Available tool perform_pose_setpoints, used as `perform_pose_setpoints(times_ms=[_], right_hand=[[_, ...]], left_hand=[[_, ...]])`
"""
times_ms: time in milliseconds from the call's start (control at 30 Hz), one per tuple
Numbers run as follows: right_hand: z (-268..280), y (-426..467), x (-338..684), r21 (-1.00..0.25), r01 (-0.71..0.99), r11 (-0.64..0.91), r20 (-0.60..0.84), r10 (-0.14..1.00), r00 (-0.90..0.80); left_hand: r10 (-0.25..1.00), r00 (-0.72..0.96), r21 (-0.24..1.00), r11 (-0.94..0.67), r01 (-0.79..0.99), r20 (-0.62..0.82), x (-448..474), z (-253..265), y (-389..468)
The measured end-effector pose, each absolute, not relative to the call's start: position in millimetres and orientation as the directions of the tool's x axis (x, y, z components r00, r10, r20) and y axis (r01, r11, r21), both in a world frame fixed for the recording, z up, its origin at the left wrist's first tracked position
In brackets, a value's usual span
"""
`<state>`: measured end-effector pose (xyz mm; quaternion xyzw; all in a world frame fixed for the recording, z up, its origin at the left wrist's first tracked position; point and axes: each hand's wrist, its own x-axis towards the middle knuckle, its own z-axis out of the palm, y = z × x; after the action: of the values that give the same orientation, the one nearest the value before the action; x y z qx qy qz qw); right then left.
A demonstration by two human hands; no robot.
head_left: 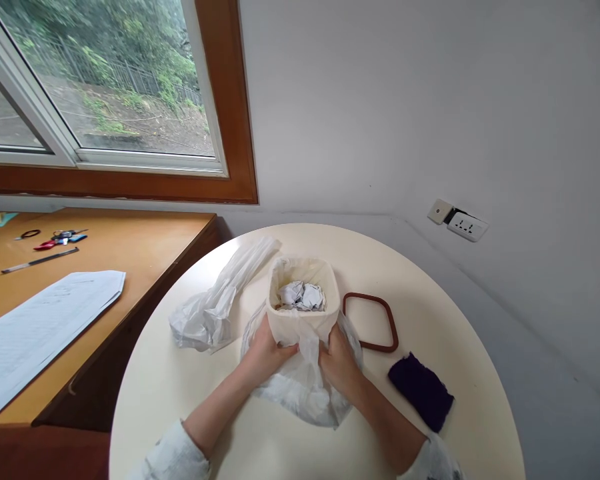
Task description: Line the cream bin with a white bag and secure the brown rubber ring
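The left hand [269,350] and right hand [339,359] have fingers clamped on the bag [293,390] around the bin [334,297], most fingertips hidden. A frame [393,327] and cloth [421,392] lie rightward.

Soft daylight from window [125,80], dimmer right wall [540,127]

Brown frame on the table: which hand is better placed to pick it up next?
Probably the right hand: on the same side of the bin as the brown frame, it is nearer. The left hand is on the bin's other side.
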<state>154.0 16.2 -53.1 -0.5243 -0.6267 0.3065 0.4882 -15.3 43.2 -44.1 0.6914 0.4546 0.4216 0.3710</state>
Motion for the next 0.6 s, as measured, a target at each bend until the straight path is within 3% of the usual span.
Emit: perform_pose_setpoints(times_ms=[333, 600], right_hand=[[-52.2, 12.6, 155.2, -0.881, 0.423, 0.21, 0.245, 0.969, 0.03], [-47.8, 6.7, 155.0, -0.848, 0.438, 0.297, 0.366, 0.927, 0.079]], left_hand=[[0.931, 0.165, 0.875, -0.364, 0.32, 0.326, -20.1, -36.1, 35.1], [0.841, 0.16, 0.803, -0.54, 0.252, 0.516, -27.8, -28.7, 30.5]])
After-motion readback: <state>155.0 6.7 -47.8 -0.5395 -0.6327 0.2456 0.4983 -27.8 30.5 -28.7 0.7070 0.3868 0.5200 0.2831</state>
